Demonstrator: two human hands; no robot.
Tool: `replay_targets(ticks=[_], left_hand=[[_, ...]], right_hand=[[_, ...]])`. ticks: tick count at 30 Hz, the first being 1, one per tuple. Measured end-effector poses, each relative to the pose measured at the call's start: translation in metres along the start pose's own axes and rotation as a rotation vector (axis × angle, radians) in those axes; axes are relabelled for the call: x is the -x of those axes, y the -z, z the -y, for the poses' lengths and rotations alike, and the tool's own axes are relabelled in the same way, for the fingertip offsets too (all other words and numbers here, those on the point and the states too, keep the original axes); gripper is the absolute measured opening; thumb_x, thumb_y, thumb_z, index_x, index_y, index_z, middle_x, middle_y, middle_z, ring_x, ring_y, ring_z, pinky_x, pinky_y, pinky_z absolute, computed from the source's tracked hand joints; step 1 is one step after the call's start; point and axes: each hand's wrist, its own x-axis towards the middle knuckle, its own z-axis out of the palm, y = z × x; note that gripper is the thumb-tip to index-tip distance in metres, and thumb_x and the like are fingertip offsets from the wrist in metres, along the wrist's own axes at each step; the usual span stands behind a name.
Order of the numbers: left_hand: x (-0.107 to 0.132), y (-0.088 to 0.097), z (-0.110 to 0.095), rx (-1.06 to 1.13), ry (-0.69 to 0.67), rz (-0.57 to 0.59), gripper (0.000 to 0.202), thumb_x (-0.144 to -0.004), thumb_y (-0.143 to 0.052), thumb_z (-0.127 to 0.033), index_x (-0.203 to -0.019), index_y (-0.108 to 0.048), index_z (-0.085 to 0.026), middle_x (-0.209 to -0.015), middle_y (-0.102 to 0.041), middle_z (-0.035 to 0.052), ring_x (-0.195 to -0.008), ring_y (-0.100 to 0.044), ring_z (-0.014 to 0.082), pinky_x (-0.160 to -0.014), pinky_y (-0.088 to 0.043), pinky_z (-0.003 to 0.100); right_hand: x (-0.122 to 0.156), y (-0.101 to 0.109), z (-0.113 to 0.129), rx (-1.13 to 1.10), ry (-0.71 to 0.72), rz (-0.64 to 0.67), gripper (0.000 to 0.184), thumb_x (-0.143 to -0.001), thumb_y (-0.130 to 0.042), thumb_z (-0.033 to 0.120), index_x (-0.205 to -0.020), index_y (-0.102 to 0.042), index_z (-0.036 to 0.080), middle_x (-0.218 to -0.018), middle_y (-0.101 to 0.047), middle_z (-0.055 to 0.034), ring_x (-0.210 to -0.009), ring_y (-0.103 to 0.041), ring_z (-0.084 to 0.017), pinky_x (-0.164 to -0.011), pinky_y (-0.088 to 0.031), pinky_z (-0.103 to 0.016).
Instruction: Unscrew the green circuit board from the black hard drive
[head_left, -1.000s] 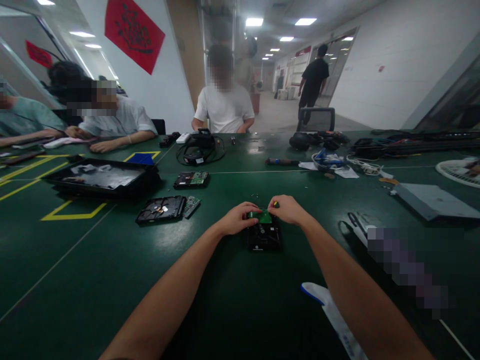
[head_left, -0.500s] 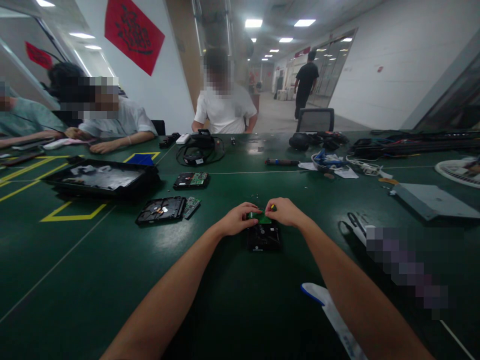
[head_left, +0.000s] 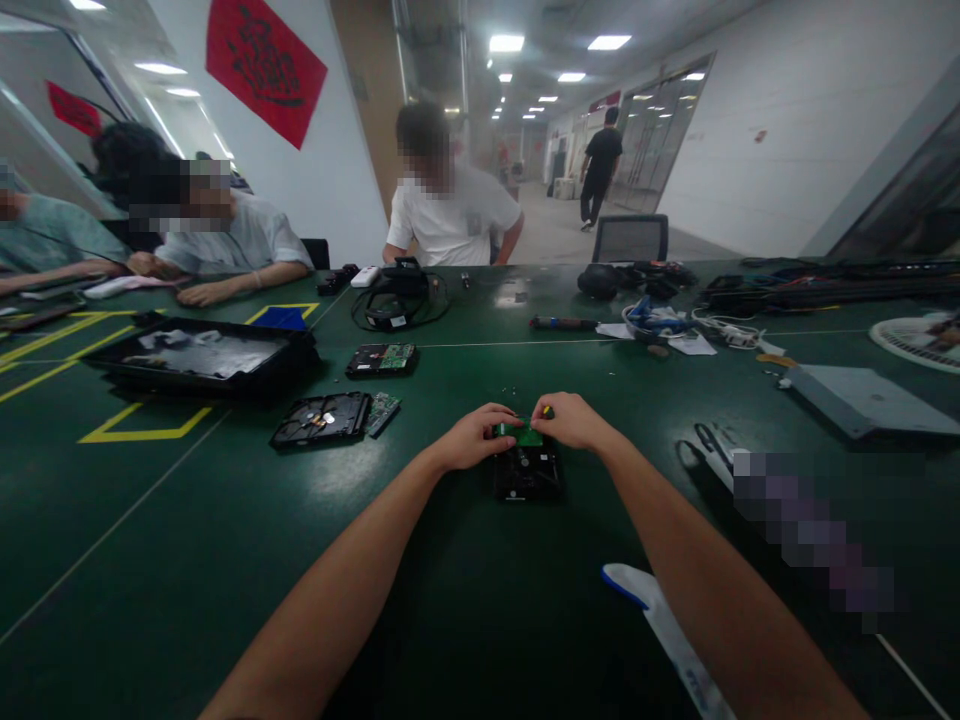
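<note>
A black hard drive [head_left: 527,475] lies on the green table in front of me, with a green circuit board [head_left: 531,437] at its far end. My left hand [head_left: 480,437] grips the drive's far left side, thumb and fingers at the board. In my right hand [head_left: 568,420] the fingers are pinched around a small yellow-and-black screwdriver [head_left: 548,412], mostly hidden by them. Its tip seems to point down at the board, but the contact is too small to make out. Several tiny loose bits, which look like screws [head_left: 514,390], lie just beyond my hands.
To the left lie an opened hard drive [head_left: 321,420], a loose circuit board [head_left: 383,413], another drive [head_left: 381,360] and a black tray [head_left: 202,355]. A grey metal case [head_left: 870,400] and a white-and-blue item [head_left: 660,610] are on the right. A person [head_left: 450,210] sits opposite.
My hands and the drive stay almost in place; the right fingers and the screwdriver shift very slightly. In the background, a walking person has moved a little to the left.
</note>
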Motion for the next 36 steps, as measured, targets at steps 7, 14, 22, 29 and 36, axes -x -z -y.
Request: replay_targets(ticks=[7,14,22,29,36], left_hand=[[0.001,0.000,0.001,0.002,-0.003,0.006,0.036,-0.092,-0.066,-0.040,-0.127,-0.068,-0.030,-0.140,-0.051,0.0077,-0.102,-0.060,0.0194,-0.085,-0.053,0.034],[0.001,0.002,-0.001,0.000,-0.004,0.019,0.035,-0.093,-0.066,-0.040,-0.126,-0.069,-0.030,-0.141,-0.050,0.0080,-0.101,-0.060,0.0190,-0.086,-0.053,0.035],[0.001,0.000,0.000,0.015,-0.017,0.015,0.035,-0.093,-0.066,-0.041,-0.126,-0.069,-0.029,-0.140,-0.050,0.0082,-0.098,-0.060,0.0179,-0.082,-0.053,0.033],[0.000,-0.001,0.001,0.016,-0.005,-0.019,0.042,-0.090,-0.069,-0.038,-0.130,-0.065,-0.026,-0.136,-0.054,0.0082,-0.090,-0.059,0.0159,-0.078,-0.051,0.031],[0.000,-0.002,-0.004,0.039,0.126,-0.038,0.068,-0.079,-0.078,-0.042,-0.139,-0.055,-0.023,-0.118,-0.062,0.0069,-0.076,-0.056,0.0141,-0.067,-0.048,0.027]], right_hand=[[-0.001,-0.003,-0.001,-0.007,0.006,0.014,0.011,-0.084,-0.071,0.033,-0.087,-0.075,0.023,-0.097,-0.077,-0.0026,-0.090,-0.069,-0.019,-0.077,-0.048,-0.026],[-0.002,-0.004,-0.004,-0.001,0.005,0.010,0.013,-0.085,-0.069,0.035,-0.086,-0.075,0.023,-0.097,-0.076,-0.0029,-0.090,-0.069,-0.019,-0.076,-0.047,-0.026],[-0.002,0.000,-0.010,-0.027,-0.090,-0.054,0.023,-0.089,-0.065,0.036,-0.106,-0.074,0.022,-0.112,-0.075,-0.0063,-0.100,-0.069,-0.021,-0.084,-0.049,-0.029],[-0.002,-0.006,-0.012,-0.099,-0.009,0.063,0.030,-0.088,-0.069,0.035,-0.113,-0.075,0.021,-0.118,-0.074,-0.0069,-0.106,-0.068,-0.022,-0.091,-0.050,-0.030],[0.000,-0.004,-0.012,-0.159,-0.023,0.075,0.029,-0.083,-0.073,0.034,-0.111,-0.076,0.024,-0.109,-0.075,-0.0050,-0.096,-0.068,-0.022,-0.081,-0.050,-0.030]])
